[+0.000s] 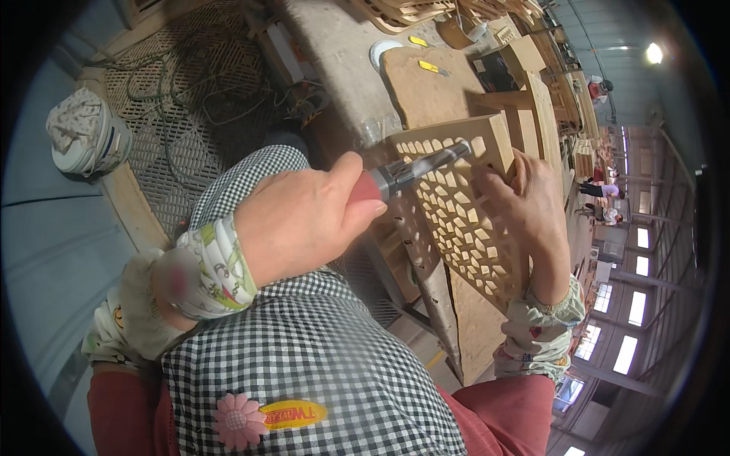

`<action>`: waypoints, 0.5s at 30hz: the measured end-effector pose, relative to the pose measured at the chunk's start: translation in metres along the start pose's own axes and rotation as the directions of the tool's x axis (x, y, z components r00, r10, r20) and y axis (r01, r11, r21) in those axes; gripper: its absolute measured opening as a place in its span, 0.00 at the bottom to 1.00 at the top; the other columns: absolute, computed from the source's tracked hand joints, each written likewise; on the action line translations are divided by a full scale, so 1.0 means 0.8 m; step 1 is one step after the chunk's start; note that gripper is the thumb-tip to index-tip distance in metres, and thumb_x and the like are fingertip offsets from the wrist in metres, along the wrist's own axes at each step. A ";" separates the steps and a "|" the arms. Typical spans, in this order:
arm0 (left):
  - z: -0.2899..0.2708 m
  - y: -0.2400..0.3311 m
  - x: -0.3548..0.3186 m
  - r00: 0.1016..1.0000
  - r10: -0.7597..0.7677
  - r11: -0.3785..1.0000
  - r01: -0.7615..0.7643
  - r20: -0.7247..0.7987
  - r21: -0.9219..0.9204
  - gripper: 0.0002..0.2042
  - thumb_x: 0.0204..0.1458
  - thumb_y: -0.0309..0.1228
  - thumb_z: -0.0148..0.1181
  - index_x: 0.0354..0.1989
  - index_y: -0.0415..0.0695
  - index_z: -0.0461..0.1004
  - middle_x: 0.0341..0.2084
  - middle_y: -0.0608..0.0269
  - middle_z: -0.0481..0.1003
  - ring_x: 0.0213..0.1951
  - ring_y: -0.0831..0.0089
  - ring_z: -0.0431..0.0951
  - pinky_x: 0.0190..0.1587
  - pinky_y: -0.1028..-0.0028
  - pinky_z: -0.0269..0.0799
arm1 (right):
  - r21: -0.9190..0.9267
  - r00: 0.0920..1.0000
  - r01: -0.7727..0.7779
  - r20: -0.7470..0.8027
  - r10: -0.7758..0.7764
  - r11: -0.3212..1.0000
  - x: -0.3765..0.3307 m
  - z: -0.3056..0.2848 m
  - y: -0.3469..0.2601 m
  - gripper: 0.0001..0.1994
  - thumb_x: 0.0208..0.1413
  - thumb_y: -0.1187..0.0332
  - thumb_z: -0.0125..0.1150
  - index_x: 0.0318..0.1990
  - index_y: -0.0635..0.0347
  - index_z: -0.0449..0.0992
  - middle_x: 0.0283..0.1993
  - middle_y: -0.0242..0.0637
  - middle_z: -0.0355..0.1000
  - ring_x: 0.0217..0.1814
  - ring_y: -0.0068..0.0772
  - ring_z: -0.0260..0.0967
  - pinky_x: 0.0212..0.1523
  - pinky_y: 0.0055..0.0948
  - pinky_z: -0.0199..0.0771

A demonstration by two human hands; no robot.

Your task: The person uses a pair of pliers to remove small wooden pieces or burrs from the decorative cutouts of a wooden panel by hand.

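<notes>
My left hand [300,216] is closed around a hand tool [411,172] with a red grip and a grey metal shaft. The shaft's tip lies over the upper part of a wooden panel [456,209] pierced by rows of small irregular openings; whether it touches the wood I cannot tell. On the panel's right side, my right hand [528,209] grips the edge with bent fingers, some of them hidden. The panel stands tilted at the edge of the workbench [334,57].
A brown board [426,83] lies on the bench with a yellow-handled cutter [432,68] on it. Wooden frame pieces [544,114] stand at the right. A white bucket [90,135] is at the left, beside slatted flooring [171,144] with loose cables. Other people [604,190] are far off.
</notes>
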State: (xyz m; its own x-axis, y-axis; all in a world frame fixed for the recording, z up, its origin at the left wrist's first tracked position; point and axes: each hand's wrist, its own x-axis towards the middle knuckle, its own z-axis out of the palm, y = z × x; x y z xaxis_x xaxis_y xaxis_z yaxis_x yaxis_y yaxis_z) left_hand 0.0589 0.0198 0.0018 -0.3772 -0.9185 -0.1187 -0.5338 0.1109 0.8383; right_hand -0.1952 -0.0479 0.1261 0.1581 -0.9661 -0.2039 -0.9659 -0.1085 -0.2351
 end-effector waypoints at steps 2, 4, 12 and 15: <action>0.005 0.001 0.008 0.998 0.032 0.999 -0.031 -0.055 0.020 0.18 0.66 0.43 0.62 0.45 0.38 0.69 0.24 0.42 0.79 0.27 0.43 0.82 0.28 0.51 0.75 | 0.022 0.999 0.024 0.022 -0.024 0.999 -0.002 0.001 0.002 0.16 0.56 0.61 0.65 0.42 0.68 0.84 0.27 0.51 0.79 0.28 0.46 0.80 0.38 0.42 0.79; 0.011 0.002 0.018 0.993 0.063 0.998 -0.060 -0.095 0.032 0.18 0.66 0.43 0.62 0.44 0.38 0.68 0.23 0.41 0.79 0.27 0.42 0.82 0.28 0.51 0.75 | 0.004 0.999 0.040 0.018 -0.040 0.999 -0.005 0.000 -0.005 0.16 0.56 0.62 0.66 0.42 0.68 0.84 0.26 0.51 0.78 0.27 0.46 0.79 0.37 0.43 0.78; -0.001 0.005 -0.001 0.999 -0.026 0.998 0.028 -0.040 0.051 0.18 0.66 0.43 0.62 0.44 0.38 0.69 0.23 0.41 0.79 0.27 0.41 0.82 0.29 0.50 0.75 | 0.070 0.993 -0.117 0.014 0.116 0.991 0.003 -0.006 0.006 0.16 0.58 0.61 0.67 0.41 0.68 0.84 0.24 0.46 0.77 0.25 0.37 0.77 0.34 0.40 0.77; -0.012 0.009 -0.024 0.999 -0.013 0.998 0.016 -0.039 0.067 0.17 0.65 0.42 0.62 0.45 0.38 0.69 0.25 0.42 0.80 0.28 0.42 0.82 0.30 0.51 0.76 | 0.048 0.995 -0.096 0.008 0.095 0.994 0.001 -0.006 0.000 0.15 0.58 0.61 0.68 0.37 0.69 0.83 0.24 0.46 0.78 0.24 0.34 0.77 0.33 0.39 0.78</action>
State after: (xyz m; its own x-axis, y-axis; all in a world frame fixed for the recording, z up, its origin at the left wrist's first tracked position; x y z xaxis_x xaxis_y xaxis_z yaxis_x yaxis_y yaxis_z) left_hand 0.0692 0.0349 0.0153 -0.3400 -0.9341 -0.1084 -0.5893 0.1219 0.7987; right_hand -0.1962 -0.0497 0.1303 0.0669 -0.9701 -0.2331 -0.9656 -0.0041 -0.2599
